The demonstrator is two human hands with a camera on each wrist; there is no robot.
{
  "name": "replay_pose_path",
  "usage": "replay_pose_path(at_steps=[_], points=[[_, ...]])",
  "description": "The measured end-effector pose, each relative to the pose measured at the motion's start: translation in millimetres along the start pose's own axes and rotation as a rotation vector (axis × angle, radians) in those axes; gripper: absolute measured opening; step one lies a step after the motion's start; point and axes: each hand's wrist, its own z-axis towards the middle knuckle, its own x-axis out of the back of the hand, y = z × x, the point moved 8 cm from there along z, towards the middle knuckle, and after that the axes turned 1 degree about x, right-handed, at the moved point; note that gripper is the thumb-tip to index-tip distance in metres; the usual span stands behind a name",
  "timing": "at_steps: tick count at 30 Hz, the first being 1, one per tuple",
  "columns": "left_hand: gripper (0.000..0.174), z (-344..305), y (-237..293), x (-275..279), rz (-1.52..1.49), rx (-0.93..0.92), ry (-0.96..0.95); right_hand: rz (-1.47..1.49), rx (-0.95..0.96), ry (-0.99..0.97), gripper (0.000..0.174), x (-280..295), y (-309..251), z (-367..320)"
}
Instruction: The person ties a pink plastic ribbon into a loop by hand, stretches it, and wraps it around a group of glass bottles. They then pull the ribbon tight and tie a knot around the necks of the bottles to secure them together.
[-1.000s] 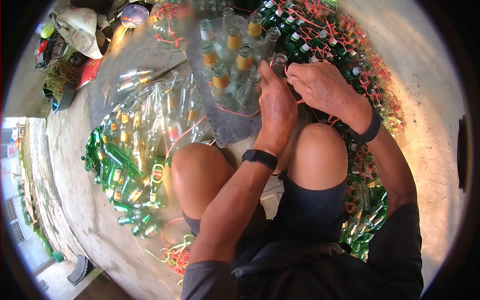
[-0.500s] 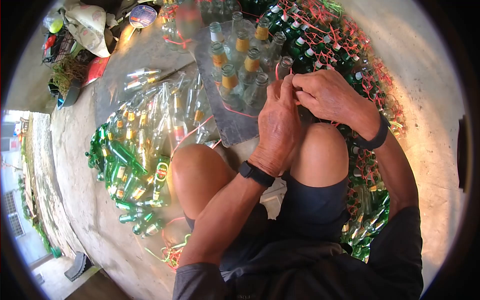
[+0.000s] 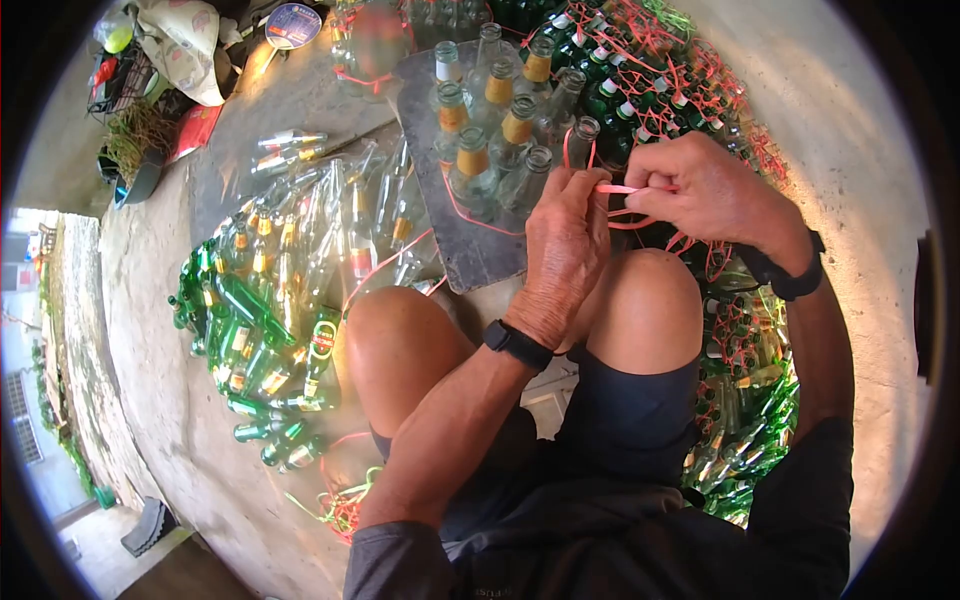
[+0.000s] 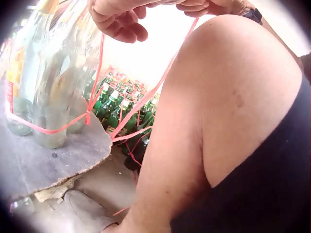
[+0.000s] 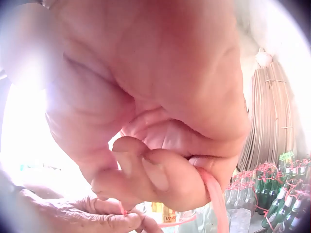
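Clear bottles (image 3: 470, 165), some with gold neck labels, stand upright in a group on a dark board (image 3: 465, 255), with red twine (image 4: 58, 130) looped around their lower part in the left wrist view. My left hand (image 3: 565, 245) pinches the twine beside the nearest right bottle (image 3: 585, 135). To its right, my right hand (image 3: 700, 185) grips a stretch of red twine (image 3: 622, 189) running between the hands. Curled fingers (image 5: 160, 177) of the right hand hold the strand in the right wrist view.
Loose clear and green bottles (image 3: 250, 310) lie at the left. Green bottles bound with red twine (image 3: 650, 80) stand at the upper right. A twine tangle (image 3: 345, 505) lies by the left elbow. Both knees (image 3: 645, 310) are below the hands.
My right hand has moved right, away from my left, and a stretch of twine now shows between them. The left hand has shifted slightly right, its fingers drawn together.
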Motion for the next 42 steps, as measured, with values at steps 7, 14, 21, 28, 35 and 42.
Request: replay_pose_path(at_steps=[7, 14, 21, 28, 35, 42], points=[[0.028, -9, -19, 0, -0.444, 0.410, -0.055, 0.011, -0.135, -0.074, 0.012, 46, 0, -9], [0.033, -12, -24, 8, -0.643, 0.547, -0.067, 0.217, -0.173, -0.070, 0.017, 102, 36, -8], [0.031, -17, -25, 15, -0.707, 0.609, -0.012, -0.037, -0.247, -0.019, 0.039, 157, 55, 1], [0.028, -20, -29, 20, -0.775, 0.636, 0.041, -0.145, -0.277, -0.041, 0.038, 182, 75, 23], [0.029, -23, -29, 23, -0.785, 0.654, 0.080, -0.164, -0.261, -0.019, 0.034, 199, 81, 61], [0.031, -27, -33, 32, -0.762, 0.689, 0.181, -0.002, 0.032, 0.118, 0.018, 151, 17, 140]])
